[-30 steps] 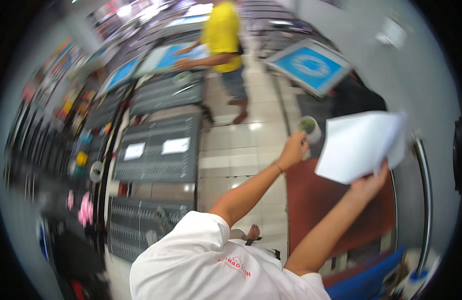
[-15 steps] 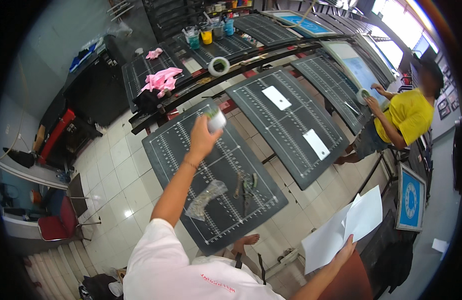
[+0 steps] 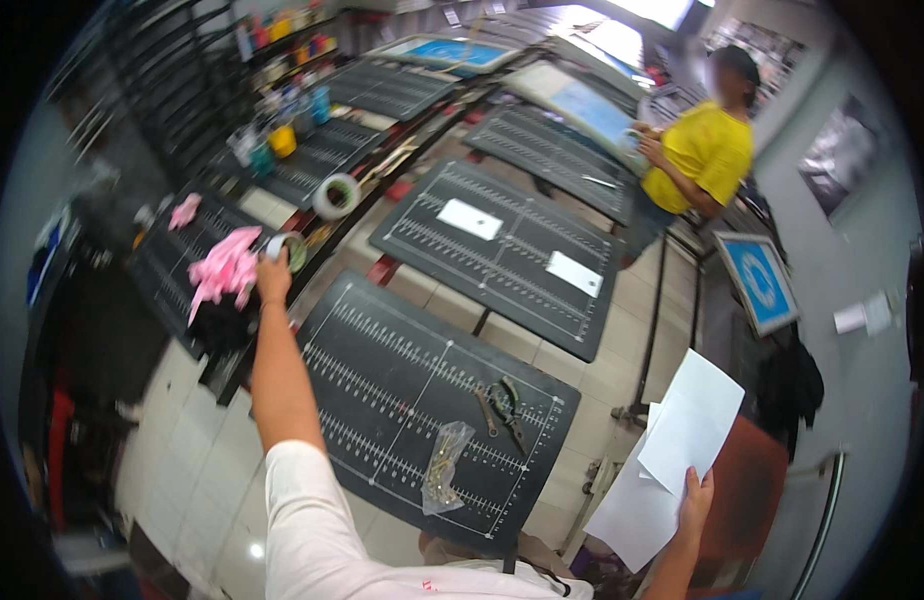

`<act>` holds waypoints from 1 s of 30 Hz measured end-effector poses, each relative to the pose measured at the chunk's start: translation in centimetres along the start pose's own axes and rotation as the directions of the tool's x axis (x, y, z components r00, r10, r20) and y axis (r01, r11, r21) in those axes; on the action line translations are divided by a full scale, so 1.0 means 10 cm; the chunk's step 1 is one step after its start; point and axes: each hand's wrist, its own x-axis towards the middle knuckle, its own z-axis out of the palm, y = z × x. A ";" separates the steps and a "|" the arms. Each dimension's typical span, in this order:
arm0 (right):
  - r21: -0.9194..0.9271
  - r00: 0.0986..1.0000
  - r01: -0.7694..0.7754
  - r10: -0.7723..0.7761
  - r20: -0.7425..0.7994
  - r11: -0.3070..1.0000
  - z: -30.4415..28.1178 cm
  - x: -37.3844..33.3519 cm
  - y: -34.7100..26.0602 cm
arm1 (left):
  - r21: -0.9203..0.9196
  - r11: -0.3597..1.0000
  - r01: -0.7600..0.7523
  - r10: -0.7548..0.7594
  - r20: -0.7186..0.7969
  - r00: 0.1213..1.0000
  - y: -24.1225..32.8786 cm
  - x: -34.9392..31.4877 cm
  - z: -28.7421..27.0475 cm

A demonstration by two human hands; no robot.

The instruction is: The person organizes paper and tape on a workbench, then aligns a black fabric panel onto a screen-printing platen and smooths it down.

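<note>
Head view: left hand (image 3: 273,277) grips green-cored tape roll (image 3: 290,250).

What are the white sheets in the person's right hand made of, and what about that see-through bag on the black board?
The white sheets look like plain matte paper: thin, flat, slightly bent. The bag looks like clear, glossy plastic film: it crinkles, and small yellowish pieces show through.

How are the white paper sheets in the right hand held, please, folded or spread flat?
Spread flat: the right hand grips the paper sheets by their lower edge, unfolded.
</note>
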 end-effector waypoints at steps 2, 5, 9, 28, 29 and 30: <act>-0.070 0.999 -0.022 0.020 -0.035 0.997 -0.04 -0.18 -0.09 | -0.029 0.993 -0.111 0.114 0.120 0.986 -0.08 0.14 0.09; 0.000 0.997 -0.038 0.038 -0.069 0.999 -0.05 -0.39 -0.14 | -0.054 0.993 -0.105 0.114 0.213 0.970 -0.13 0.26 0.25; 0.172 0.990 -0.008 0.032 -0.140 0.985 -0.03 -0.56 -0.13 | 0.289 0.952 -0.101 0.064 0.134 0.989 -0.12 0.49 0.15; 0.382 0.963 -0.133 0.211 -0.169 0.914 -0.57 -2.12 0.26 | -0.543 0.707 0.454 0.707 0.511 -0.489 3.94 -5.40 -1.72; 0.357 0.954 -0.204 0.267 -0.137 0.912 -0.68 -2.28 0.37 | -0.532 0.708 0.465 0.704 0.482 -0.521 3.85 -5.49 -1.74; 0.374 0.968 -0.098 0.175 -0.180 0.922 -0.75 -2.45 0.49 | -0.471 0.710 0.523 0.703 0.432 -0.565 3.81 -5.58 -1.85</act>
